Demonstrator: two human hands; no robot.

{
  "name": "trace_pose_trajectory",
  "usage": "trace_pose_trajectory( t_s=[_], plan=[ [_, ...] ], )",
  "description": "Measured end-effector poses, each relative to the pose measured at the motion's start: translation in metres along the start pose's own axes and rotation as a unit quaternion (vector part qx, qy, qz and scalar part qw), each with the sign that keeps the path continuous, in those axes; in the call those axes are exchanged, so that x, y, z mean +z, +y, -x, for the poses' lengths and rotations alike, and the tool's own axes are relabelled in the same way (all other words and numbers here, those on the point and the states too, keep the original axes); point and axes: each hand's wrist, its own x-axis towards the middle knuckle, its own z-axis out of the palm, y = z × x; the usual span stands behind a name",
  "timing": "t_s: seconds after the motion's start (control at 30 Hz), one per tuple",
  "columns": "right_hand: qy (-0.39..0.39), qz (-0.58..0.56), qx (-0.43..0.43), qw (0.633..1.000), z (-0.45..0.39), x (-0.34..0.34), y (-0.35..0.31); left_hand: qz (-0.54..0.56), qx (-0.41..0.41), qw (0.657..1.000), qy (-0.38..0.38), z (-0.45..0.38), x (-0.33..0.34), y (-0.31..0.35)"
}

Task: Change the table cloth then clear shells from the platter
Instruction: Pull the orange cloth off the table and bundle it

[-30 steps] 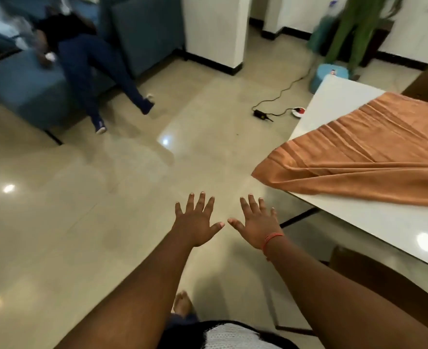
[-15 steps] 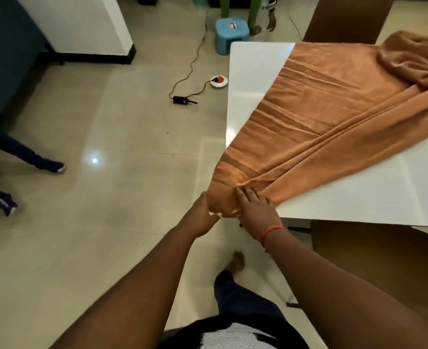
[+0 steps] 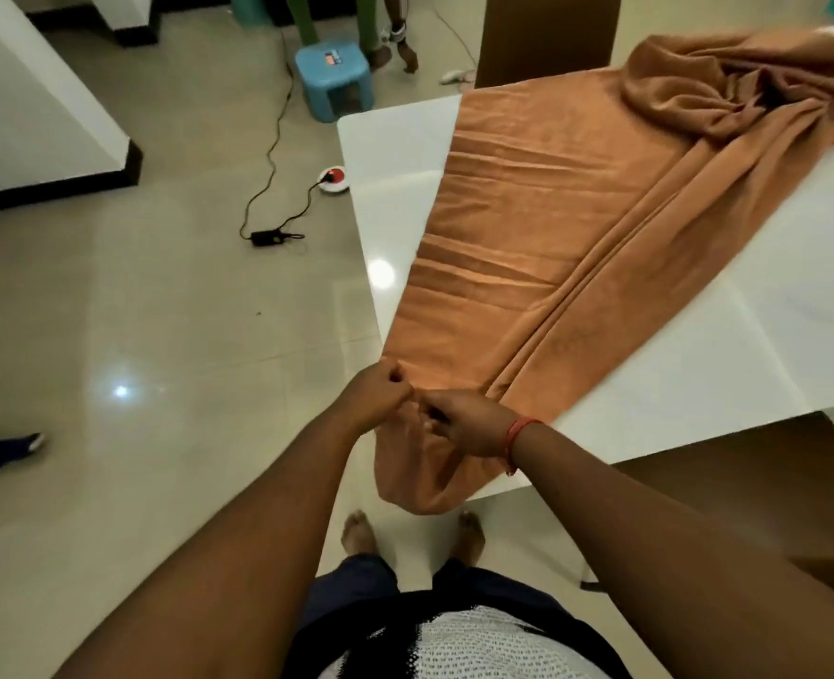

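An orange tablecloth [image 3: 542, 227] lies diagonally across a glossy white table [image 3: 728, 365], stretched flat near me and bunched in folds at the far right. Its near end hangs over the table's corner. My left hand [image 3: 376, 396] grips the cloth's edge at that corner with curled fingers. My right hand [image 3: 464, 423], with a red band on the wrist, pinches the same edge right beside it. No platter or shells are in view.
A brown chair [image 3: 748, 487] stands tucked at the table's near side, another chair back [image 3: 547, 31] at the far side. On the tiled floor lie a black cable with an adapter [image 3: 268, 235], a round socket [image 3: 334, 178] and a blue stool [image 3: 334, 78]. A person's feet [image 3: 395, 56] stand beyond the stool.
My hands went from spread open in the air to the cloth's corner, then curled round its edge. The near end now hangs further over the table's corner.
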Motion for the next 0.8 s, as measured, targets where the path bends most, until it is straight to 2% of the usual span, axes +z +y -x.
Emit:
trace_pose_trajectory(
  t_s=[0.1,0.17,0.23,0.33,0.43,0.53,0.6,0.63,0.67,0.7,0.73,0.8],
  plan=[
    [0.006,0.101,0.057,0.993,-0.002,0.002,0.001,-0.039,-0.067,0.996,-0.033,-0.011,-0.001,-0.012],
    [0.024,0.163,0.068,0.984,0.003,0.014,0.009,0.04,-0.123,0.989,-0.077,-0.007,0.005,-0.025],
    [0.05,0.182,0.072,0.979,0.004,0.031,0.01,0.078,-0.128,0.974,-0.171,-0.005,0.008,-0.039],
    [0.08,0.189,0.055,0.977,0.003,0.049,0.004,0.029,-0.135,0.942,-0.306,-0.002,0.009,-0.054],
    [0.068,0.208,0.071,0.973,0.002,0.062,0.002,0.034,-0.146,0.901,-0.407,-0.005,0.004,-0.06],
    [-0.01,0.148,0.119,0.982,0.004,0.063,-0.007,-0.003,-0.133,0.854,-0.503,-0.002,-0.004,-0.048],
    [-0.066,0.01,0.164,0.984,0.011,0.048,-0.014,0.015,-0.121,0.836,-0.534,-0.001,-0.01,-0.036],
    [-0.067,-0.104,0.186,0.975,0.017,0.037,-0.016,0.042,-0.109,0.836,-0.536,-0.004,-0.013,-0.029],
    [-0.051,-0.237,0.203,0.949,0.024,0.027,-0.013,0.089,-0.091,0.84,-0.528,-0.006,-0.018,-0.02],
    [-0.014,-0.377,0.202,0.904,0.033,0.017,-0.011,0.149,-0.069,0.851,-0.499,-0.011,-0.02,-0.009],
    [0.052,-0.497,0.191,0.845,0.042,0.005,-0.007,0.212,-0.045,0.865,-0.452,-0.016,-0.021,0.005],
    [0.219,-0.651,0.157,0.71,0.05,-0.019,0.001,0.31,0.002,0.892,-0.33,-0.022,-0.022,0.04]
  ],
)
